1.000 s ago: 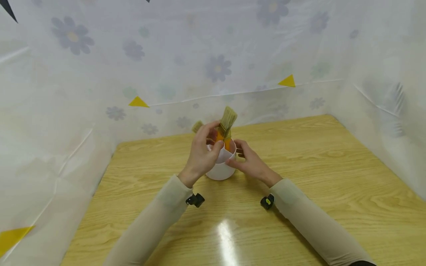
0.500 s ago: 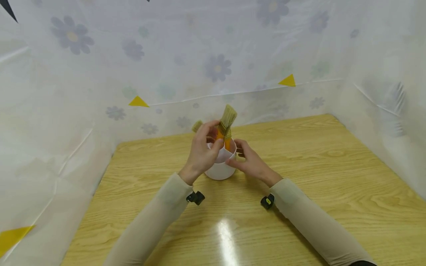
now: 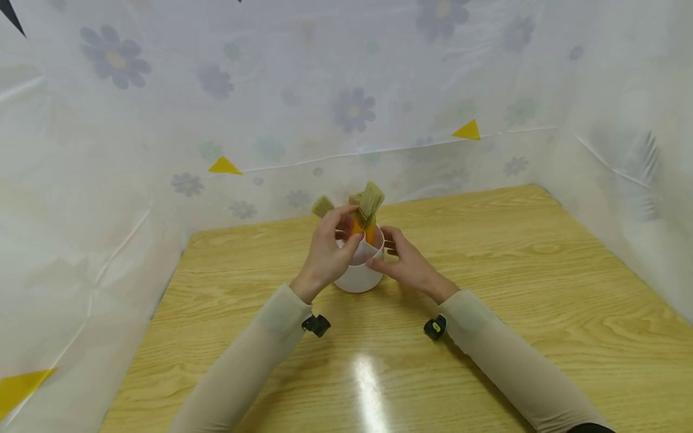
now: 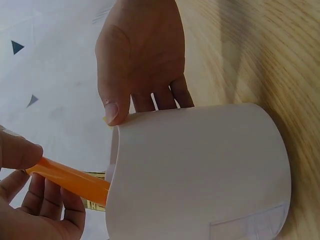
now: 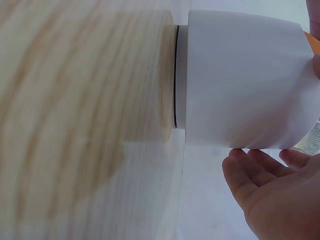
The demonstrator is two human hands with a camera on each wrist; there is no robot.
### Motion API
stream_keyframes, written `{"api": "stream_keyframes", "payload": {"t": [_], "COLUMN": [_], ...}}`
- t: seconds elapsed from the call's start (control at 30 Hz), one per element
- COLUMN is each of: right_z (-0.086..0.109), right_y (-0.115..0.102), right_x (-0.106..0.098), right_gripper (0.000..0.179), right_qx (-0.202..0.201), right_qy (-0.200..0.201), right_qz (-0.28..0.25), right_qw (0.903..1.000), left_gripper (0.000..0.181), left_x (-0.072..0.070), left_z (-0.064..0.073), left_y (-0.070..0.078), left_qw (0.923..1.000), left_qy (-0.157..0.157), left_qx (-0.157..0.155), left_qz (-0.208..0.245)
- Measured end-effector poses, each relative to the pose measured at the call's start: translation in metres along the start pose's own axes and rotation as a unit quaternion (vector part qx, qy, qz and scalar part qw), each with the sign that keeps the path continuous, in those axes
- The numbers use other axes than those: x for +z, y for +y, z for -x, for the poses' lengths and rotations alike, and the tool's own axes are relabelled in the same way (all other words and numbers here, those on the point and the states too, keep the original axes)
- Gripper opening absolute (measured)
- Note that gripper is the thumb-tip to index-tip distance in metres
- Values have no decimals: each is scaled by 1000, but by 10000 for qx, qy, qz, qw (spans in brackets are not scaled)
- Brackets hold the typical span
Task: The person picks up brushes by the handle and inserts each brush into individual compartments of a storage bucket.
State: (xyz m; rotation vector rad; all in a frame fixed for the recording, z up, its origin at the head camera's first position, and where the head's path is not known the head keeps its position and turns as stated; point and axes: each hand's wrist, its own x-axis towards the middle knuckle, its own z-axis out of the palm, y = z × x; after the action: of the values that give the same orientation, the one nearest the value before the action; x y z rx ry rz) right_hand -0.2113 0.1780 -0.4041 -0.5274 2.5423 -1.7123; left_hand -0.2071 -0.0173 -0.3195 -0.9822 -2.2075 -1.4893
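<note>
A white cylindrical holder (image 3: 359, 280) with a curved cut-out rim stands on the table, several paintbrushes in it with bristles up. My left hand (image 3: 326, 252) pinches one paintbrush (image 3: 372, 199) between thumb and fingers, over the holder's mouth. In the left wrist view its orange handle (image 4: 70, 179) slants down past the rim. My right hand (image 3: 409, 266) grips the holder's right side, thumb on the near rim and fingers round the back; the right wrist view has its fingertips (image 5: 239, 156) against the wall. Lower handles are hidden inside the holder.
Another brush's bristles (image 3: 322, 206) lean out to the left, behind my left hand. The wood-grain table (image 3: 520, 288) reaches to a flower-patterned plastic curtain (image 3: 303, 108) at the back and sides. Yellow triangles (image 3: 467, 130) mark the curtain.
The pinched paintbrush has sunk lower toward the holder, and my left hand has dipped slightly. Another brush's bristles now show behind it. My right hand and the holder have stayed put.
</note>
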Motion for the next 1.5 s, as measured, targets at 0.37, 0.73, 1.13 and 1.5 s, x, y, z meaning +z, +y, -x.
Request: {"api": "stream_keyframes", "payload": {"t": [0.37,0.73,1.13,1.5], "right_z": [1,1,0,1], "right_y": [0,1,-1,1], "right_x": [1,1,1,1], "right_gripper": [85,84,84,84], "right_qx": [-10,36,6,13], "right_qy": [7,58,59,73], "right_qz": [18,83,123,154], "right_qw": [10000,9999,9999,9999], "left_gripper": [47,46,44,46], "left_x": [2,3,3,4], "left_z": [4,6,10,11], "left_y": [-25,-28,-31,-35], "left_qw": [9998,9992,9992,9986], "left_qy": [-82,-143,-191,-216], "left_qx": [120,-49,-114,-62], "left_qz": [-139,-371,-325,-472]}}
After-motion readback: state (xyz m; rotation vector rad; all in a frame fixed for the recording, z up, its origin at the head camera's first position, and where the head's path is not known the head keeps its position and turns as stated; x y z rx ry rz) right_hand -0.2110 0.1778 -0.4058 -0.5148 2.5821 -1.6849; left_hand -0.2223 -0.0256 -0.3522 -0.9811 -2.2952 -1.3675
